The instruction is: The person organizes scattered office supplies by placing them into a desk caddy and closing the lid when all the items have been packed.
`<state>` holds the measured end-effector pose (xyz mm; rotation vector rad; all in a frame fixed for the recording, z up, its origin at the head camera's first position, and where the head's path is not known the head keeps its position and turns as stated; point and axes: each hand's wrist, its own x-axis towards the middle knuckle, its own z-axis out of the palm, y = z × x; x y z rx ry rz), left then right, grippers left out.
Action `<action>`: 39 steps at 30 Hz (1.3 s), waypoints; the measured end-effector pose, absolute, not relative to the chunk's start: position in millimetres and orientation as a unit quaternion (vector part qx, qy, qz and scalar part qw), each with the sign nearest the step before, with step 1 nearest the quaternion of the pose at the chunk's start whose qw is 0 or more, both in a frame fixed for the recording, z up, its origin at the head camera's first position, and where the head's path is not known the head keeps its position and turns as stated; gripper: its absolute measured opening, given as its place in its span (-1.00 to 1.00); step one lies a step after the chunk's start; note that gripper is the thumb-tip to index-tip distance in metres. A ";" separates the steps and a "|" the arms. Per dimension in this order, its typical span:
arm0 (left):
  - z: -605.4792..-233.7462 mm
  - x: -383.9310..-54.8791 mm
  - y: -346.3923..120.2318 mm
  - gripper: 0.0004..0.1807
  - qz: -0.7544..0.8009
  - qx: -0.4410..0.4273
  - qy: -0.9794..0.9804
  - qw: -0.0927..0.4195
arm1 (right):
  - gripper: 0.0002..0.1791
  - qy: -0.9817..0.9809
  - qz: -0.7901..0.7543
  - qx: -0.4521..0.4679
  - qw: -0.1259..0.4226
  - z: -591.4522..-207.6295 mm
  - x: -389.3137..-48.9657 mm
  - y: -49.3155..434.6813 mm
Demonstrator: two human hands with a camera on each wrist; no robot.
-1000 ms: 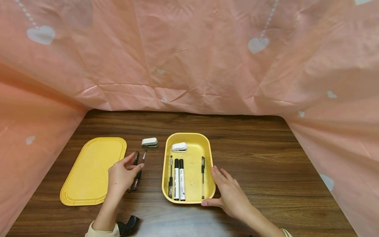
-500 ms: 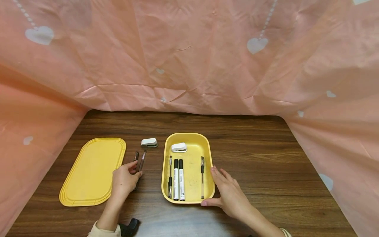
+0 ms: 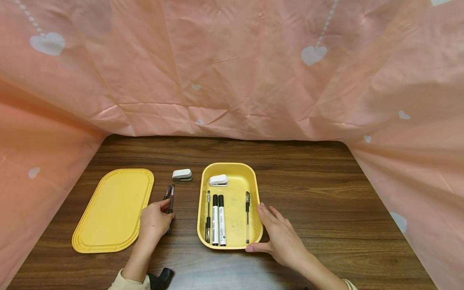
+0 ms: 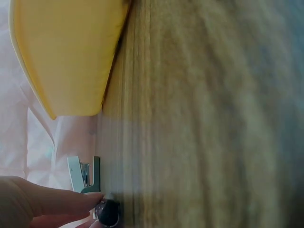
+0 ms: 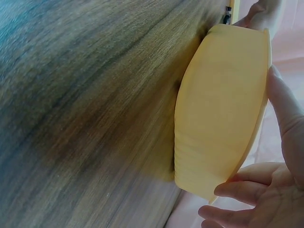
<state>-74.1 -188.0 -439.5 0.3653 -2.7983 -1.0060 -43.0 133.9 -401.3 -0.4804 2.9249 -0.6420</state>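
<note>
My left hand [image 3: 154,221] pinches two dark gel pens [image 3: 172,197] side by side, low at the table; their near ends are partly hidden by the fingers. In the left wrist view a fingertip meets a pen's dark round end [image 4: 108,213]. My right hand [image 3: 284,237] rests on the corner of a yellow box [image 3: 258,189], thumb at the front rim and straight fingers along the right side. Inside the box lie a white stapler [image 3: 218,180], two black-capped white markers [image 3: 219,219], a gel pen [image 3: 208,213] at the left wall and another gel pen [image 3: 247,217] at the right.
A yellow lid [image 3: 114,209] lies flat left of my left hand. Beyond the held pens a second white stapler [image 3: 182,175] sits on the wooden table [image 3: 308,173]. Pink cloth [image 3: 232,80] with hearts hangs around the table's back and sides.
My left hand has moved slightly right and towards me, closing around the pens. The two pens, which stood a little apart, now lie close together. The right hand has stayed at the box.
</note>
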 end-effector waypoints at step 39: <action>-423.1 -75.0 -179.7 -0.62 -0.350 0.111 -0.918 0.148 | 0.18 0.963 -0.211 -0.160 0.054 -401.7 -42.8 134.4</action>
